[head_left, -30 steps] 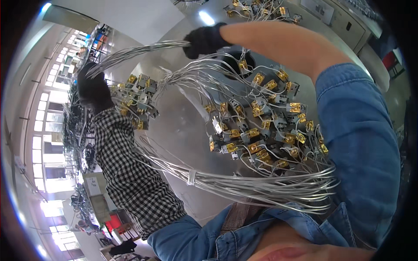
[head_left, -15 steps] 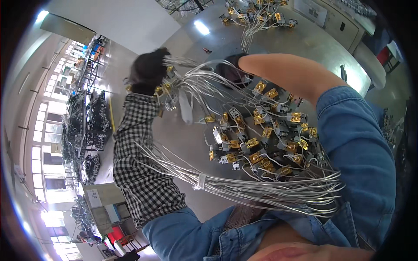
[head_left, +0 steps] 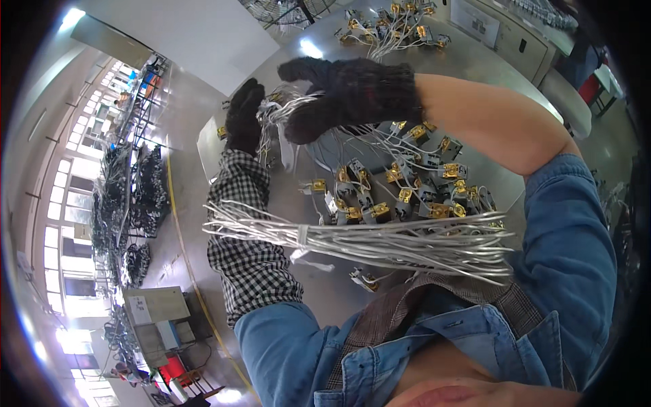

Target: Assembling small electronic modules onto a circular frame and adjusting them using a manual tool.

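Observation:
My left hand [head_left: 244, 119], in a black glove, has its fingers stretched upward beside the near end of a bunch of white wires [head_left: 291, 107]. My right hand [head_left: 349, 98], also black-gloved, spreads thumb and fingers wide apart around those wires, its palm facing the left hand. Small grey switch-like parts with brass-coloured fittings [head_left: 380, 211] lie in a heap below the right hand, with wires running among them. Closer to me, a tied bundle of silvery wires [head_left: 407, 245] stretches across above my left forearm; a pale tie binds it.
The grey table [head_left: 332, 292] carries another cluster of wired brass-fitted parts [head_left: 393, 30] at its far side. A white panel [head_left: 196, 34] stands at the far left. Down the left are racks of dark hanging pieces [head_left: 152, 183] and a cabinet [head_left: 159, 315]. A single part [head_left: 364, 279] lies near me.
My right hand has swung left, close to the left hand, and its fingers have spread. The left hand's fingers have straightened. The tied bundle now appears higher and straighter across the view.

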A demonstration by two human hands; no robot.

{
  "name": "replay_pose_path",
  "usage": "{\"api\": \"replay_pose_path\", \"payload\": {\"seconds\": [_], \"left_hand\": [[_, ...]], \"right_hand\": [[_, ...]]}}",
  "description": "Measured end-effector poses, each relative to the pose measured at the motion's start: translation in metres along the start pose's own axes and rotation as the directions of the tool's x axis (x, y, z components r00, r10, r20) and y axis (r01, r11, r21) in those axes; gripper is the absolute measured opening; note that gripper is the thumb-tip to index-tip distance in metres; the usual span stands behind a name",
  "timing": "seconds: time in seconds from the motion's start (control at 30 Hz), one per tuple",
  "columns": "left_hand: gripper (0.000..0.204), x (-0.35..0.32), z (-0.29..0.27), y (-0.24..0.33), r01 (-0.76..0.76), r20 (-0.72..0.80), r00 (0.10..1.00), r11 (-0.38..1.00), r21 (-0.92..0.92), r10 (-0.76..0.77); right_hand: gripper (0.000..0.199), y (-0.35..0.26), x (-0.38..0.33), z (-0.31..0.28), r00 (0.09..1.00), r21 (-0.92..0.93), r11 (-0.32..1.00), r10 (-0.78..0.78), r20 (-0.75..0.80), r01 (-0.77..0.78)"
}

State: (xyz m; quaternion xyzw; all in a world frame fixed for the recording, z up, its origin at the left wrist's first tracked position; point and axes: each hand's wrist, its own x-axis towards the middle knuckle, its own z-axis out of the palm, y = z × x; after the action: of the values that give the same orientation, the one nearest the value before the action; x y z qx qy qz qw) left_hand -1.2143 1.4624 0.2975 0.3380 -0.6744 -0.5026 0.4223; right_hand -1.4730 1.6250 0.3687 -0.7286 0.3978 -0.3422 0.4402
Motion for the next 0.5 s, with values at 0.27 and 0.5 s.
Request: {"api": "replay_pose_path", "payload": {"seconds": [0.27, 0.5], "left_hand": [[0.043, -0.052, 0.028, 0.030, -0.174, -0.027, 0.971, 0.775, 0.607, 0.239], [0.051, -0.260, -0.030, -0.100, 0.061, -0.415, 0.876, 0.797, 0.601, 0.245]], "right_hand": [[0.059, 0.015, -0.019, 0.010, 0.975, 0.498, 0.852, -0.215, 0.055, 0.159], [0.059, 0.030, -0.007, 0.034, 0.930, 0.705, 0.621, -0.332, -0.160, 0.343]]}}
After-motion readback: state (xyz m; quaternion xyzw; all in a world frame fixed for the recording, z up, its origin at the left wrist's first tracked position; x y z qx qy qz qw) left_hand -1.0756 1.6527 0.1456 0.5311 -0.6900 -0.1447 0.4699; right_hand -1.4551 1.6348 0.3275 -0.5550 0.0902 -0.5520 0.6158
